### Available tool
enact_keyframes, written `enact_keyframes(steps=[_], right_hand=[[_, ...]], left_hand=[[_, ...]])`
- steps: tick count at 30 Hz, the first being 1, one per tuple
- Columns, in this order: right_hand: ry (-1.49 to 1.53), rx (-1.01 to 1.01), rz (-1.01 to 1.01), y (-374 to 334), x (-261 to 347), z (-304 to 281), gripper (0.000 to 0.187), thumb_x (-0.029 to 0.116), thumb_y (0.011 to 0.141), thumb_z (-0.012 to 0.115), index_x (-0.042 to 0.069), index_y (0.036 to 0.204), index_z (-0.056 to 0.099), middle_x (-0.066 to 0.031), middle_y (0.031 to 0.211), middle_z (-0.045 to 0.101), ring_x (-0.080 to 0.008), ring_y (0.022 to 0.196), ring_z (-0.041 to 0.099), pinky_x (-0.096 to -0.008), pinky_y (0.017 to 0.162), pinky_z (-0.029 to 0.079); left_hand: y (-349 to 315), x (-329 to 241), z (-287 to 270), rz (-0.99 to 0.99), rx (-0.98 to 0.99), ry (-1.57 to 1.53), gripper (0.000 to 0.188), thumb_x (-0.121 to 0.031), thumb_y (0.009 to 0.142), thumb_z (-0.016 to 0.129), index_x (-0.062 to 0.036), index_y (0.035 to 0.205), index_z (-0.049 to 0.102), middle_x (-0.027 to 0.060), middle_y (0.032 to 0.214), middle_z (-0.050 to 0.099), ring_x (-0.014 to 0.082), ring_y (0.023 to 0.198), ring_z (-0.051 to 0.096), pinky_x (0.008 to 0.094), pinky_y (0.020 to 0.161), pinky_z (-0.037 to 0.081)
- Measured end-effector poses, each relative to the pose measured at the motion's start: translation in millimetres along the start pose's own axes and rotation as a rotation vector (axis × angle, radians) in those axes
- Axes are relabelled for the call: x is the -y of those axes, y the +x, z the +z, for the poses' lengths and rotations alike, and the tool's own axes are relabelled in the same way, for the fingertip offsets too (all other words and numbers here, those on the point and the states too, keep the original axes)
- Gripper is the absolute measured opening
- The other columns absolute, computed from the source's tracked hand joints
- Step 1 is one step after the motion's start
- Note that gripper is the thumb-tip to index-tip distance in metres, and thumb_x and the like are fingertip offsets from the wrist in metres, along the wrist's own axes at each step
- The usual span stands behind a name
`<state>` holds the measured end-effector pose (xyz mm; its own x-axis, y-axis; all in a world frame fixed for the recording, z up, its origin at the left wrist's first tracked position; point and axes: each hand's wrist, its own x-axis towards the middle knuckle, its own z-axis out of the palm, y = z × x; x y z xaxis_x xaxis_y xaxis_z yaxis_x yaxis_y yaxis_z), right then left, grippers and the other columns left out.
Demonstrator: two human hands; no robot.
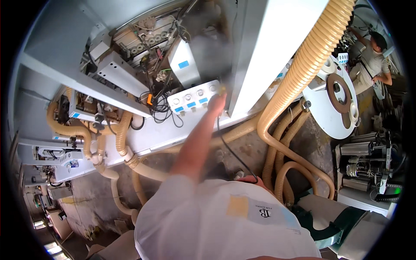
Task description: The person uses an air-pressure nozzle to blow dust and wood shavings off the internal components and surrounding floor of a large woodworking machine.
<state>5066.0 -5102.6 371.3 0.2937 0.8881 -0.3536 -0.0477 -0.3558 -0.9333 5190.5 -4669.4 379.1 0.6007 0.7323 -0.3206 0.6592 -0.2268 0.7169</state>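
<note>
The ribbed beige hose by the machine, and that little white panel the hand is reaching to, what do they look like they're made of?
The beige hose looks like flexible plastic: close ribs along its length, a dull sheen, and it bends in loops. The white panel under the hand seems painted sheet metal or hard plastic, smooth and matte, with round knobs and blue labels; which one the blur leaves open.

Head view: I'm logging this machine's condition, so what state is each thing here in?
Control box: white, knobs in a row, a fingertip at its right end.
Hand: stretched out to the box; which hand it is, unclear.
Machine housing: open, wiring exposed.
Ribbed hose: attached, bending down to the floor.
Round white disc: mounted, tilted.
Other person: at work, far right.
</note>
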Motion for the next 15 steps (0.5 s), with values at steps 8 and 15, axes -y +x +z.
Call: enact_keyframes(steps=[8,15], right_hand=[[-0.131,-0.132,0.154,60,73,-5,0.018,0.02,0.086,0.079,0.009,0.099,0.078,-0.0096,0.091,0.075,-0.0208,0.086,0.071,-0.0324,0.075,0.055],[-0.145,0.029,0.308,111,135,-18,0.021,0.028,0.087,0.076,0.012,0.101,0.078,-0.009,0.094,0.073,-0.0232,0.087,0.07,-0.0339,0.077,0.054]], left_hand=[[155,-15,19,-0.323,0.029,-0.263,0.072,-0.066,0.096,0.045,0.0017,0.094,0.07,0.0165,0.078,0.068,0.03,0.066,0.069,0.0429,0.057,0.054],[270,13,79,-0.444,0.058,-0.555,0.049,-0.056,0.094,0.058,-0.0078,0.083,0.061,0.0061,0.058,0.05,0.0225,0.045,0.049,0.0392,0.041,0.037]])
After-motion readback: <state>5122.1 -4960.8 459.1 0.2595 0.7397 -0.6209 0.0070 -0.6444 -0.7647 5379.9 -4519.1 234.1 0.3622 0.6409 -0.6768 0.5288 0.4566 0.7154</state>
